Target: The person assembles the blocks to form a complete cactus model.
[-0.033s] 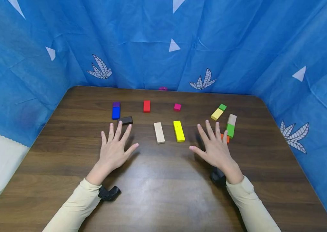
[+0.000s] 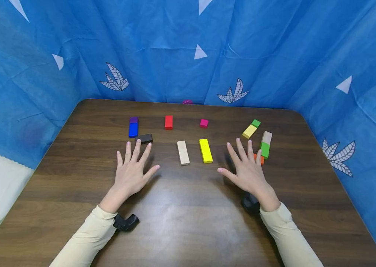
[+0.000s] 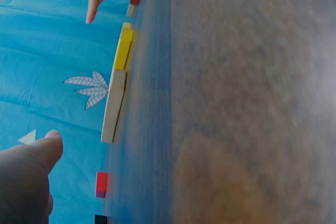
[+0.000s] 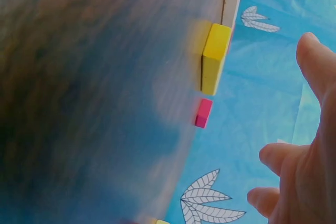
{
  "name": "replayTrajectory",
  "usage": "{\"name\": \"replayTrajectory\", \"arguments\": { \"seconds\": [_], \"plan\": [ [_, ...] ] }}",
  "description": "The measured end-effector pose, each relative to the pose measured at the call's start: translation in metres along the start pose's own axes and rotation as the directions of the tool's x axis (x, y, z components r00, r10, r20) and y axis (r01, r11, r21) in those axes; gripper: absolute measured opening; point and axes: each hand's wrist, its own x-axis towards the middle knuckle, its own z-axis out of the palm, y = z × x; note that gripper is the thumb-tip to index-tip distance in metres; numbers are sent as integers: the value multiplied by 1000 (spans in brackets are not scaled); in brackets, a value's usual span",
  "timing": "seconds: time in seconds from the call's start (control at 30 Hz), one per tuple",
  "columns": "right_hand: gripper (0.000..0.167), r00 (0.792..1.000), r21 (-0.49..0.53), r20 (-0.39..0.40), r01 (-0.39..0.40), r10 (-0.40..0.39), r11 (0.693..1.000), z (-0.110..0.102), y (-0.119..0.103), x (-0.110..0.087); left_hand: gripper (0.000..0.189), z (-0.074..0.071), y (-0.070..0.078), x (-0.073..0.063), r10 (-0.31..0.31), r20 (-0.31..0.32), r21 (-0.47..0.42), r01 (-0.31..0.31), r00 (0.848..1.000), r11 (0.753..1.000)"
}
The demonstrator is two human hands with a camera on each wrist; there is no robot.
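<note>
Head view: black block [image 2: 144, 139] just ahead of the left hand [image 2: 129, 175], lying flat, long axis running nearly left to right, right end slightly farther off. Overlapped at its near left edge by the middle fingertip; cannot tell whether touched. Far closer to the left hand than to the right hand [image 2: 248, 174]. Orange block [image 2: 262, 161] at the far right of the right hand, partly hidden behind the little finger; long axis and any contact impossible to tell.

Between the hands and a little farther off, wooden block [image 2: 183, 153] on the left and yellow block [image 2: 206, 151] on the right, apart, both long axes running near to far, far ends angled slightly left. Wooden block closer to the left hand; yellow block closer to the right, near end just past the thumb.

Hands well apart, fingers spread, nothing held in either.

Farther out, blue block [image 2: 133, 130] just beyond the black one, then red block [image 2: 169, 122] and pink block [image 2: 204, 123] along the far side. Past the orange block, long green block [image 2: 265, 150]. Beneath everything, brown table [image 2: 174, 230]; beyond its far edge, blue cloth [image 2: 161, 33].
</note>
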Motion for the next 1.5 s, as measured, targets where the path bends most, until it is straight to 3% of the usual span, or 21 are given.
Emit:
{"name": "replayTrajectory", "arguments": {
  "seconds": [0.3, 0.47, 0.6, 0.83, 0.9, 0.97, 1.1, 1.2, 1.5],
  "plan": [
    [97, 999, 8, -23, 25, -25, 1000, 4, 0, 3, 83, 1, -4, 3, 20, -24, -16, -21, 1000, 1000],
    [103, 993, 144, -96, 89, -76, 986, 1, 2, 12, 96, 1, -2, 14, 91, -102, -150, -106, 991, 983],
    [108, 992, 353, -81, 118, -95, 928, -2, 3, 27, 104, 3, 8, 30, 117, -94, -350, -142, 989, 926],
    [109, 983, 604, 98, 68, -158, 794, 7, 5, 66, 104, 23, 29, 59, 70, 10, -637, -47, 998, 770],
    [110, 972, 651, 143, 50, -186, 757, 10, 5, 75, 103, 30, 34, 65, 57, 41, -679, -14, 998, 734],
    [110, 962, 675, 169, 45, -213, 737, 14, 6, 81, 104, 36, 37, 69, 49, 66, -699, 11, 997, 715],
    [110, 948, 689, 190, 57, -256, 723, 18, 11, 88, 107, 43, 38, 74, 78, 85, -670, -1, 993, 742],
    [107, 940, 689, 210, 54, -270, 723, 20, 14, 91, 110, 45, 38, 75, 120, 89, -629, -38, 989, 777],
    [103, 933, 602, 231, 85, -275, 794, 20, 7, 97, 106, 44, 36, 77, 151, 76, -545, -86, 986, 834]
  ]
}}
